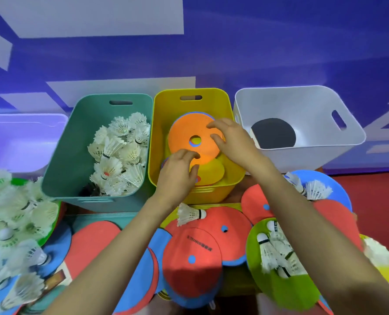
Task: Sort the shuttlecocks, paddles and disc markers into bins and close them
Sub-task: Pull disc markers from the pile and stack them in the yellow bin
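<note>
Purple bin (23, 142): far left, beside the green bin; no hand is near it.
Green bin (75, 144): open and holding shuttlecocks (121, 153), with its right wall just beside the yellow bin.
Left hand (177, 173): reaches over the near rim of the yellow bin. Its fingers (188, 154) curl onto the near-left edge of the orange disc. Whether the thumb pinches the edge from below cannot be told.
Orange disc (189, 130): the task item in hand. It sits inside the yellow bin, between the two hands and touched by both. It is round with a centre hole, so it has no long axis. It lies on top of a yellow disc (211, 173), and a blue edge shows behind it.
Yellow bin (161, 123): open. The disc nearly spans the bin from side to side, leaving little spare room at the walls.
Right hand (234, 144): comes in over the right rim, fingers (214, 125) spread and lightly bent, tips resting on the disc's right side. It grips nothing.
White bin (302, 105): open, just right of the yellow bin, with a black paddle (273, 135) lying inside.
Next move (judgement): seat the disc flat, then lift both hands straight up to clear the rims.
Remaining work: loose discs (191, 269) and a stray shuttlecock (189, 214) lie in front of the bins, so sorting appears far from done.
</note>
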### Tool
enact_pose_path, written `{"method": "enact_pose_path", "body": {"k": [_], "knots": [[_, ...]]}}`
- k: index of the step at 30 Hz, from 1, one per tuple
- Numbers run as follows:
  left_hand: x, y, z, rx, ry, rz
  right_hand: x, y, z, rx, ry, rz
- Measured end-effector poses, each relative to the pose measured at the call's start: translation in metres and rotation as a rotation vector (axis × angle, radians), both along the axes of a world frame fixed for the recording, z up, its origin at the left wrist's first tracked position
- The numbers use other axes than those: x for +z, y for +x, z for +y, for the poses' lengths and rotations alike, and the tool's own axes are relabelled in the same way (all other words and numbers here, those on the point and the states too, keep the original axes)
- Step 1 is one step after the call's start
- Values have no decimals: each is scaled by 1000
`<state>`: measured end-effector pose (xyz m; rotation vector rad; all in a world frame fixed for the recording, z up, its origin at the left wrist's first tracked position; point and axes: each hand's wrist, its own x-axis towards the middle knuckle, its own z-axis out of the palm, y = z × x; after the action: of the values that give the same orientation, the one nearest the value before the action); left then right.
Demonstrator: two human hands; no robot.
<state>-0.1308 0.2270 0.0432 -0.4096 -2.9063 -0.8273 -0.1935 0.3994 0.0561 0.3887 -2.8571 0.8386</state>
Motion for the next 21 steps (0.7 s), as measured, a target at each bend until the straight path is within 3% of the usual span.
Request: {"method": "enact_pose_path", "body": {"k": [3,6,8,10,13,16,21], "knots": [[-5,39,4,-92,159,288,8,69,16,-25,-164,138],[-28,87,9,-208,181,381,-5,129,30,-143,-276,156],[-54,109,11,-214,76,300,-24,163,40,-190,-260,94],[-82,119,12,-84,-1,140,-47,191,51,-232,-121,4],[-109,119,16,221,89,-121,-71,219,62,-336,129,-182],[-115,115,23,387,177,-311,-78,235,63,-369,275,-331],[-113,112,24,438,293,-312,-79,244,62,-357,386,-508]]}}
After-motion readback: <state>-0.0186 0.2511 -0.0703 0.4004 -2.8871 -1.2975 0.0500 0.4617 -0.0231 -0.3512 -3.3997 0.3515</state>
